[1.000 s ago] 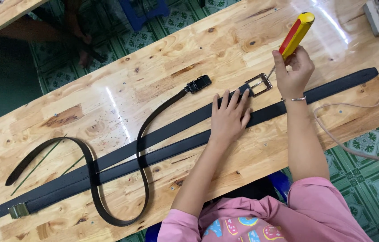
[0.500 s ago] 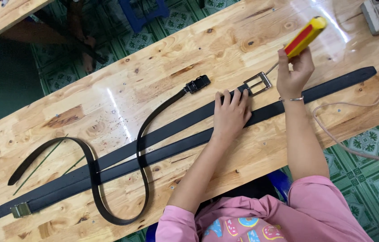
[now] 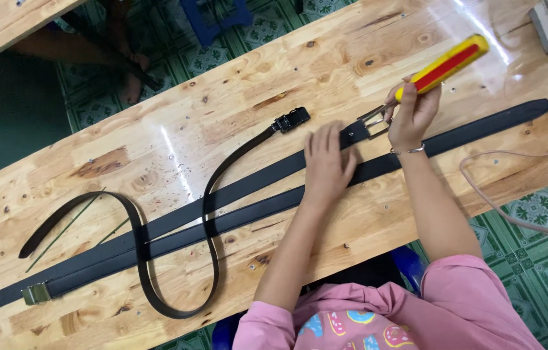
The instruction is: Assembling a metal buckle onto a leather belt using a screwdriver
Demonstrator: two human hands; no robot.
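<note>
While the left hand (image 3: 327, 159) lies spread flat on the black belt (image 3: 274, 175) just beside the buckle (image 3: 372, 122) — pinning it down — the right hand (image 3: 411, 116) grips a yellow-and-red screwdriver (image 3: 444, 66), tip at that buckle.

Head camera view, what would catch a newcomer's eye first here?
The yellow and red screwdriver stands out, gripped in the right hand above a silver buckle near the bench's far right. The left hand presses flat on long black belts lying across the wooden bench, and a thinner belt snakes in loops at the left.
</note>
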